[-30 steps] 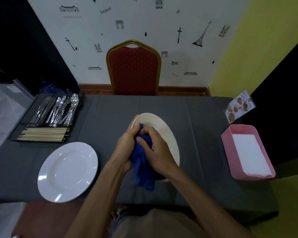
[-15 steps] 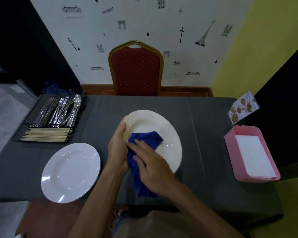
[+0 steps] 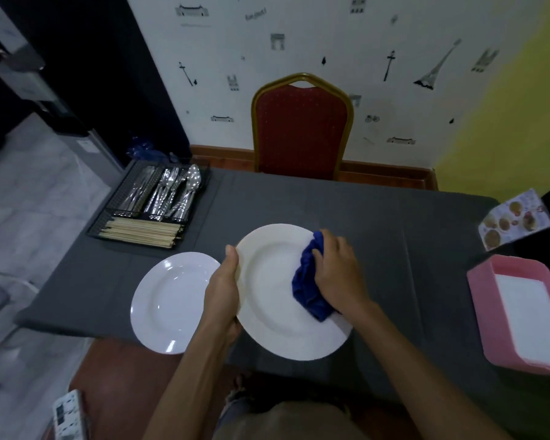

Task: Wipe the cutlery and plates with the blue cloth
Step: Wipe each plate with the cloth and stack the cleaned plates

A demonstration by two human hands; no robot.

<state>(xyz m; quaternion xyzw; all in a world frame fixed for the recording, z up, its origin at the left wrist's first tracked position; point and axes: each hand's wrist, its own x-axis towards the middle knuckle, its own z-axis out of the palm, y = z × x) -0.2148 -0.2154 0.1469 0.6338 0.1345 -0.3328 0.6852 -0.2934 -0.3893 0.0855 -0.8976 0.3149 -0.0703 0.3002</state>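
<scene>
A cream plate [image 3: 273, 300] is lifted over the grey table's near edge, its face tilted toward me. My left hand [image 3: 223, 287] grips its left rim, thumb on top. My right hand [image 3: 337, 274] holds a bunched blue cloth [image 3: 308, 289] pressed against the plate's right side. A second white plate [image 3: 172, 300] lies flat on the table to the left. Forks, spoons and knives [image 3: 169, 192] lie in a black wire tray [image 3: 121, 198] at the back left, with chopsticks [image 3: 140, 233] in its front section.
A pink tray [image 3: 486, 312] holding white napkins sits at the right edge, and a picture menu card [image 3: 515, 223] stands behind it. A red chair [image 3: 302, 128] stands at the far side against the wall. The grey tablecloth [image 3: 378, 217] covers the table.
The plate has turned from edge-on to face me. My right hand with the cloth has slid from the plate's left side to its right side. My view has shifted left.
</scene>
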